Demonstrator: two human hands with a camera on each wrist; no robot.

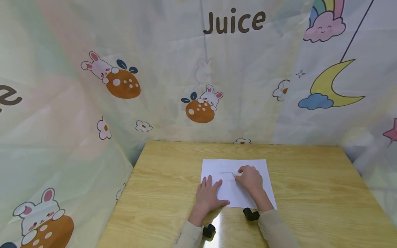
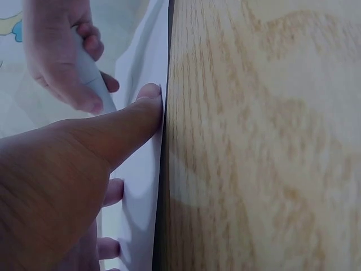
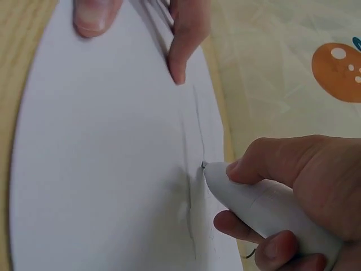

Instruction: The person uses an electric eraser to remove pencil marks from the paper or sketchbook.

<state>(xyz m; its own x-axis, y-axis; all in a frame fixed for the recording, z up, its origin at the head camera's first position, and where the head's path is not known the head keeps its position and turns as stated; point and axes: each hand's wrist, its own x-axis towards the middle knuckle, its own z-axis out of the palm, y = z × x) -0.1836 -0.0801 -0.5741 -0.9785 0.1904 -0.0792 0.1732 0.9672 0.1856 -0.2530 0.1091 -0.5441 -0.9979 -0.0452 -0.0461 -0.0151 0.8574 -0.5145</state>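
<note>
A white sheet of paper [image 1: 232,196] lies on the wooden table. My right hand [image 1: 251,179] grips a thick white pen [image 3: 256,203], thumb and fingers curled round its barrel. The dark pen tip meets the paper at the end of a thin dark line [image 3: 198,121]. A second line [image 3: 190,220] runs beside it in the right wrist view. My left hand [image 1: 209,197] rests on the paper's left part with fingers spread. In the left wrist view its thumb [image 2: 132,121] reaches the paper's near edge, and the pen hand shows beyond it.
The wooden table [image 1: 310,179] extends on both sides of the paper. Behind it hangs a printed cloth [image 1: 248,86] with rabbits, a moon and the word Juice. A small black device sits at the left wrist [image 1: 209,230] and another at the right wrist [image 1: 251,214].
</note>
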